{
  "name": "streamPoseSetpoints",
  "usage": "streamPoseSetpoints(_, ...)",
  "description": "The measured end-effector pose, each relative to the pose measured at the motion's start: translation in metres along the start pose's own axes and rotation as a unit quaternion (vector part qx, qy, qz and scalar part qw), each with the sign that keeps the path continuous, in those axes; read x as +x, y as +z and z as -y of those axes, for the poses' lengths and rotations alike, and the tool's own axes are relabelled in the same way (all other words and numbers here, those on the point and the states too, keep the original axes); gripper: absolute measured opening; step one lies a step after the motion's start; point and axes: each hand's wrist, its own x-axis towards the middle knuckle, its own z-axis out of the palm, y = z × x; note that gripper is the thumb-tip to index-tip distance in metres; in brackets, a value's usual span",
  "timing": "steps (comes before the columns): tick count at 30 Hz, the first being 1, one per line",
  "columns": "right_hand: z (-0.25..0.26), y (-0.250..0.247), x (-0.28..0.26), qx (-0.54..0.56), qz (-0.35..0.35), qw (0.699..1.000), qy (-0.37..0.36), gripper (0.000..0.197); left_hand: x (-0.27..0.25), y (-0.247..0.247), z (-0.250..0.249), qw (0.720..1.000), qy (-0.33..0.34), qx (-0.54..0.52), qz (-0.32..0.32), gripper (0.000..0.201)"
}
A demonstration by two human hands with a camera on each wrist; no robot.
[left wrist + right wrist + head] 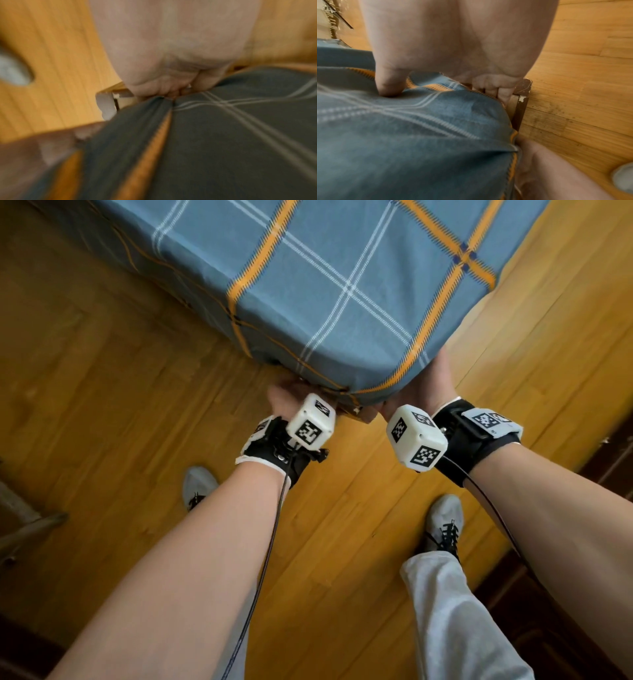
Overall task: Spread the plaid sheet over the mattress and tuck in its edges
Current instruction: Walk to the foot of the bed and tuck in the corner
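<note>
The blue plaid sheet (342, 285) with orange and white stripes lies smooth over the mattress, whose near corner points at me. Both hands reach under that corner. My left hand (291, 397) grips a gathered bunch of sheet (223, 135) at the corner's lower edge, its fingers (164, 93) curled into the folds. My right hand (428, 381) holds the corner from the other side. Its thumb (390, 86) presses into the sheet (402, 135) and its fingers (494, 86) curl beneath the edge, just above the brown bed frame corner (523, 92). The fingertips are hidden under the fabric.
Wooden floor (137, 371) surrounds the bed on both sides. My grey shoes (198, 484) (445, 518) stand close to the corner. Dark wooden furniture (609, 460) runs along the right, and a grey furniture leg (27, 529) shows at the left edge.
</note>
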Motion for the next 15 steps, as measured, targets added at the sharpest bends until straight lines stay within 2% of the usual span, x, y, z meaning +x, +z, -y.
streamPoseSetpoints(2,-0.001,-0.003,0.005,0.045,0.018,0.999,0.009,0.053,-0.003,0.0,0.001,0.994,-0.011,-0.105,0.03,0.036)
streamPoseSetpoints(3,-0.003,-0.004,0.006,0.062,0.024,0.998,0.017,0.053,-0.005,0.0,-0.002,0.982,-0.024,-0.163,0.09,0.047)
streamPoseSetpoints(5,-0.007,-0.006,0.008,0.07,0.028,0.997,0.018,0.052,-0.009,0.002,-0.006,0.98,-0.034,-0.146,0.134,0.063)
streamPoseSetpoints(7,-0.006,-0.004,0.008,0.062,0.016,0.998,0.019,0.054,-0.01,0.0,-0.01,0.98,-0.031,-0.134,0.142,0.062)
streamPoseSetpoints(12,0.001,0.004,0.024,-0.027,-0.085,0.996,0.025,0.05,0.0,-0.011,-0.01,0.994,-0.016,-0.103,0.013,0.053)
streamPoseSetpoints(15,0.002,-0.002,0.034,-0.027,-0.084,0.995,0.035,0.05,-0.002,-0.015,-0.005,0.994,-0.008,-0.104,0.017,0.034)
